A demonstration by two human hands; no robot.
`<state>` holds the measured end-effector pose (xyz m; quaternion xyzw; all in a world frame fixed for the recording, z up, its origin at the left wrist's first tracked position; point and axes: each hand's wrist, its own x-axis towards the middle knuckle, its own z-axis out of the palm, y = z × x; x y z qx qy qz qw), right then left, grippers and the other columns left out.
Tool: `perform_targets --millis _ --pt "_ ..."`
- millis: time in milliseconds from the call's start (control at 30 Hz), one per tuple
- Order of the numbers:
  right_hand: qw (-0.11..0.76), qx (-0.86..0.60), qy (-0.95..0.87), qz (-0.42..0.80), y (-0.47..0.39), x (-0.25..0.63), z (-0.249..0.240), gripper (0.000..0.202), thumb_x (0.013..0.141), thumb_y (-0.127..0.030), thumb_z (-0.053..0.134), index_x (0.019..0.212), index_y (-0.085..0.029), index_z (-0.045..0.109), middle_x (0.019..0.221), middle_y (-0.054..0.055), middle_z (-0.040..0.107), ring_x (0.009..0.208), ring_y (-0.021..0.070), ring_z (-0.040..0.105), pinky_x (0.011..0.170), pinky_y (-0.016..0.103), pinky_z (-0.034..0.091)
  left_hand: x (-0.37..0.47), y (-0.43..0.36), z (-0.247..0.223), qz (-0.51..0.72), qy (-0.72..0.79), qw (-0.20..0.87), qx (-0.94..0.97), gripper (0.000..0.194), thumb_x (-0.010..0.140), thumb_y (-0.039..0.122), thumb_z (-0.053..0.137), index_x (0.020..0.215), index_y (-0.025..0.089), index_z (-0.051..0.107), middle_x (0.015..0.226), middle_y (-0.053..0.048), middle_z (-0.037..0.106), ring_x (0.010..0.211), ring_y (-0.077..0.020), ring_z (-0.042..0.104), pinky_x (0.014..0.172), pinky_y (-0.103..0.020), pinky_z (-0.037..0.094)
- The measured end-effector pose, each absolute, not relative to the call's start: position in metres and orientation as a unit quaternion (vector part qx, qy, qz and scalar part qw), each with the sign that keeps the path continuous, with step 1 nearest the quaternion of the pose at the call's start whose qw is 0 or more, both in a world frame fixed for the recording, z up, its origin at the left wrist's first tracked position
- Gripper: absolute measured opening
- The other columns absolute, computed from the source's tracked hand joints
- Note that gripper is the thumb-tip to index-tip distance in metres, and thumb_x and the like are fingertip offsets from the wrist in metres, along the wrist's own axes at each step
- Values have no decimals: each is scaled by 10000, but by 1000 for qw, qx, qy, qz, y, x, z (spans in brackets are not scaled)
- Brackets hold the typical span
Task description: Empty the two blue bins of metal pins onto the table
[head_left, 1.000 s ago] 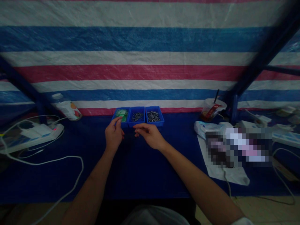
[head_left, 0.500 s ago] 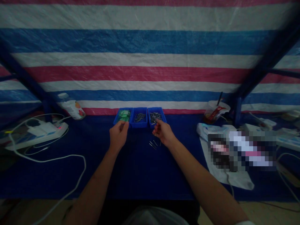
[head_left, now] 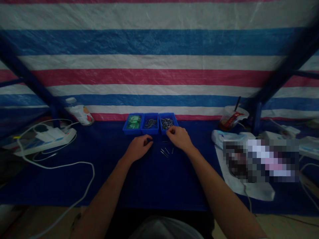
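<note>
Three small blue trays stand in a row at the back of the table. The left tray (head_left: 126, 131) holds small green packets (head_left: 134, 122). The middle tray (head_left: 150, 131) holds thin metal pieces (head_left: 151, 124), and the right tray (head_left: 162, 131) is filled with screw-like metal pieces (head_left: 166, 123). My right hand (head_left: 181, 137) is at the right tray's front corner, its thumb and forefinger pinched; what they hold is too small to make out. My left hand (head_left: 139, 147) rests in front of the middle tray, thumb and forefinger apart. Several thin metal pieces (head_left: 164, 152) lie on the table between my hands.
At left are a power strip (head_left: 50, 142) with white cables and a bottle (head_left: 81, 113). At right stand a plastic cup (head_left: 231, 119) with a straw, a soft pack (head_left: 221, 138) and blurred-out items on a white sheet (head_left: 259, 193). A striped tarp (head_left: 159, 76) hangs behind.
My left hand has moved right, from the green packets' tray to before the middle tray, and its fingers have parted. My right hand has shifted slightly right; another thin piece shows on the table.
</note>
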<state>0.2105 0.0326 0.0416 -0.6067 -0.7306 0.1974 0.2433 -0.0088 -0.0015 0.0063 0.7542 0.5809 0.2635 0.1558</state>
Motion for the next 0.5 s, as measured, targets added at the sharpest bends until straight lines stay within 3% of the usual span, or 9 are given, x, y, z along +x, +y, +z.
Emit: perform_targets --millis 167,500 --pt "90 -555 -815 139 30 212 33 295 863 -306 565 1094 -248 737 1040 78 744 987 251 686 859 357 498 -3 -3 6 245 560 164 774 215 892 301 596 1062 215 695 794 -7 677 703 -170 617 669 -299 433" --pt "57 -549 -828 95 27 201 30 231 840 -263 563 970 -191 741 1011 140 728 955 278 695 819 388 521 -6 -2 8 248 568 157 769 226 918 314 565 1077 207 684 764 -7 676 704 -176 621 685 -308 440"
